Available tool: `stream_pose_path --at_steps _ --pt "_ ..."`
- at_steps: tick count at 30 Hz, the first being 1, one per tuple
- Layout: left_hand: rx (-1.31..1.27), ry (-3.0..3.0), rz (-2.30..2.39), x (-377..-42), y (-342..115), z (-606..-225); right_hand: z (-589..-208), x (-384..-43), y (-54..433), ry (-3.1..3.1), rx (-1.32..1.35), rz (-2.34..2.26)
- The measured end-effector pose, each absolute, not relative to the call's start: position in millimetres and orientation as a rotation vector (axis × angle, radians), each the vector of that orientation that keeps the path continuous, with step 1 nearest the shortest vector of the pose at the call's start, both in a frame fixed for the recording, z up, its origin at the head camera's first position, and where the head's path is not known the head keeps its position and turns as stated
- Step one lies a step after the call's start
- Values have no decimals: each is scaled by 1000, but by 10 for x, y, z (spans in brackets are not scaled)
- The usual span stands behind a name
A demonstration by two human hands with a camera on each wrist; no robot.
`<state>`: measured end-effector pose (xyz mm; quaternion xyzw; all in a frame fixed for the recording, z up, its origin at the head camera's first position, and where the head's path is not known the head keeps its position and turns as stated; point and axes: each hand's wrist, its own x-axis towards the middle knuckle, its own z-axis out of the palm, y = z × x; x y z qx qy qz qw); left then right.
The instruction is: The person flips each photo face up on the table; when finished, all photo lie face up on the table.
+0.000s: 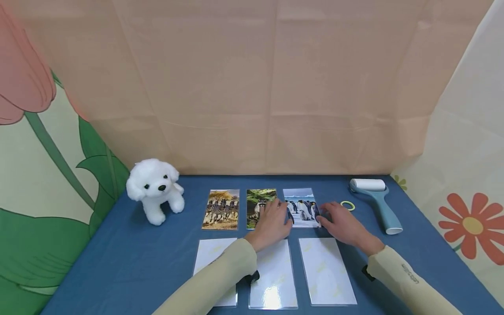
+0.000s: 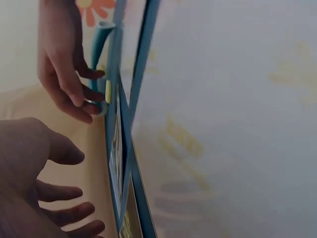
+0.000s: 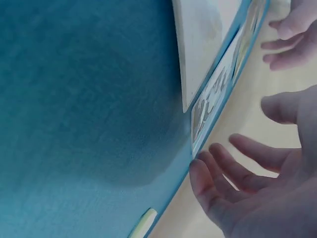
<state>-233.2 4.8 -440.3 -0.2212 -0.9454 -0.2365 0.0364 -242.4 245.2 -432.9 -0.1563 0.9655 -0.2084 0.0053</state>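
While both hands hover round the penguin card (image 1: 301, 208) on the blue-covered desk (image 1: 130, 271), neither grip appears to have hold of anything. Clock centred on that card, 12 = far side.

Left hand (image 1: 271, 224) at 8: fingers spread, thumb well apart, tips by the card's 9 edge and overlapping the middle animal card (image 1: 255, 214) from the head view. Right hand (image 1: 348, 227) at 4: fingers loosely bent, thumb apart, nothing pinched. Fingertips right by the card's near corner; can't tell contact.

Step in hand reads as squaring up or lifting the penguin card. Do it from the 3 and 9 edges, light even pressure; squeeze hard and thin stock would probably bow. Left fingers should stay off the middle animal card or it may drag. For spacing, match its gap to the herd card (image 1: 222, 209), farther out at 9. Watch the ring (image 1: 348, 205) at 3, just beside the right hand; roller (image 1: 383, 208) farther out, also 3.

Containers: no box or tray seen. Closest is the clear glossy border on the white sheets, laminate or pocket, can't tell which; only faint yellow marks show. Right sheet (image 1: 327, 271) at 5, middle sheet (image 1: 275, 280) at 7, left sheet (image 1: 210, 250) at 8, partly behind the left sleeve (image 1: 214, 280).
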Motion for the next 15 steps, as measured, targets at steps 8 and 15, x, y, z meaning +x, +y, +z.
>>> stream_pose_path --at_steps 8,15 --pt "-880 -2840 -541 -2270 -171 -4391 -4325 -2248 2401 3137 -617 -592" --pt "-970 -2819 -415 -2166 -309 -4387 -4335 -2155 2373 3201 -744 -418"
